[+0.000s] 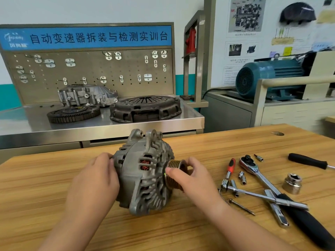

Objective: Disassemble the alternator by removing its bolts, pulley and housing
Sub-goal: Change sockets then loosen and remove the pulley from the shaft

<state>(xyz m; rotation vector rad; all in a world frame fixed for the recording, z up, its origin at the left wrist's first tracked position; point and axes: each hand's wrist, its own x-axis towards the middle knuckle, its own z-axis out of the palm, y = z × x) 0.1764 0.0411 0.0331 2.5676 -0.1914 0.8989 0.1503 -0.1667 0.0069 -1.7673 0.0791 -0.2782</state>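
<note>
A grey cast alternator point(143, 176) lies on its side on the wooden table point(54, 187), pulley end to the right, copper windings showing through its vents. My left hand point(94, 183) grips the rear end of the housing. My right hand point(192, 176) curls its thumb and fingers round the ribbed brass-coloured pulley point(174, 167) on the shaft.
To the right lie a ratchet wrench point(253, 169), a red-handled driver point(230, 169), extension bars point(262, 196), small sockets point(242, 177), a large socket point(292, 183), a long bolt point(242, 206) and a black-handled screwdriver point(308, 161). Behind stands a steel bench point(108, 125) with clutch parts.
</note>
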